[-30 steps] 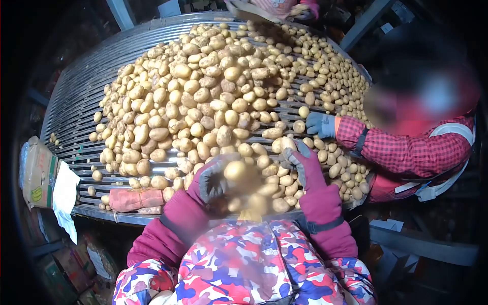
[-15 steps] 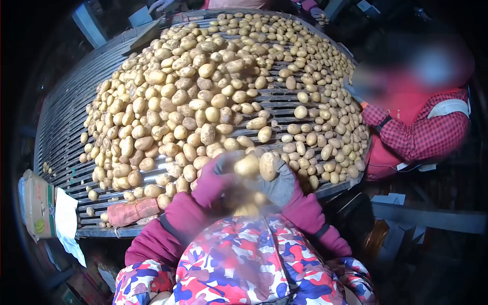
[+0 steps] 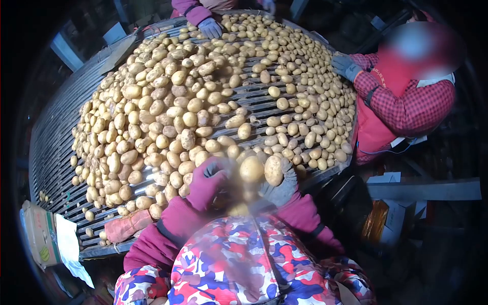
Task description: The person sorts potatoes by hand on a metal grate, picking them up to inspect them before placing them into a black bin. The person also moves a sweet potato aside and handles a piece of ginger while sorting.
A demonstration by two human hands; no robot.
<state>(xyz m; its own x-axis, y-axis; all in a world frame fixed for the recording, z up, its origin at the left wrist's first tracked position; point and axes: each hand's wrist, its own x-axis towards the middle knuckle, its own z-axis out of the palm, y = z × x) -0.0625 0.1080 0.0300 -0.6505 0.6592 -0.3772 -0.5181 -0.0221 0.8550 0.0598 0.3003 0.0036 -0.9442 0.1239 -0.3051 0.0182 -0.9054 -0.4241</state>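
My right hand (image 3: 285, 189), in a grey glove, is curled around a potato (image 3: 273, 170). Beside that one is another large potato (image 3: 251, 169). My left hand (image 3: 215, 170), also gloved, is curled toward this second potato from the left; a hazy smear in the view blurs its fingertips and where they meet it. Both hands are in front of my body at the near edge of a slatted table (image 3: 56, 147). A big heap of potatoes (image 3: 152, 109) lies just beyond them. More potatoes are blurred below my hands.
A red rolled bundle (image 3: 127, 226) lies on the near left edge, beside a cardboard box (image 3: 38, 234) and a white sheet (image 3: 73, 249). A co-worker in a checked sleeve (image 3: 406, 104) is at right. Across the table is another person's gloved hand (image 3: 210, 28). Smaller potatoes (image 3: 315, 107) spread along the right.
The view has shifted, so the heap sits further left. My left hand is slightly further from the potato beside it. The far person's gloved hand has come over the potatoes.
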